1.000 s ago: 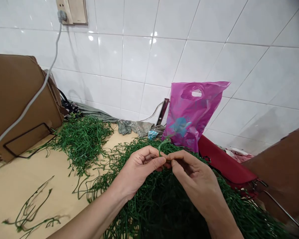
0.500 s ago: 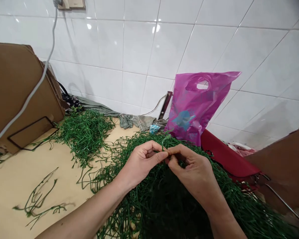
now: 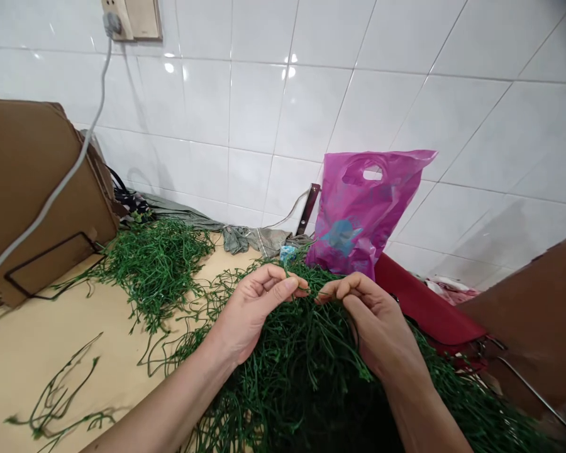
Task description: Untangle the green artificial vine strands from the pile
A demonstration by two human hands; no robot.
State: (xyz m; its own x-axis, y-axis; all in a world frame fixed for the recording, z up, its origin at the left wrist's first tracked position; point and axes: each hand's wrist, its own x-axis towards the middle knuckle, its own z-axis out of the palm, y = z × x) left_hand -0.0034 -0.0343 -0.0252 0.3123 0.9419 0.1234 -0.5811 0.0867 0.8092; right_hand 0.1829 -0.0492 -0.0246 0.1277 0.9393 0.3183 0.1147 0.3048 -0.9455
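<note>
A large tangled heap of thin green artificial plant strands lies under and between my hands. My left hand pinches some strands between thumb and fingers at the top of the heap. My right hand grips strands the same way, a short gap from the left. A bunch of strands hangs down from both hands. A smaller green heap lies to the left, and a few loose sprigs rest on the pale wooden table.
A brown cardboard box and a grey cable stand at the left. A pink plastic bag leans on the white tiled wall. A red bag and a brown surface lie right; grey cloth sits at the back.
My fingertips, close together on a thin strand earlier, have moved apart. The hands now hold a thicker bunch of strands lifted from the heap. The view has shifted slightly.
</note>
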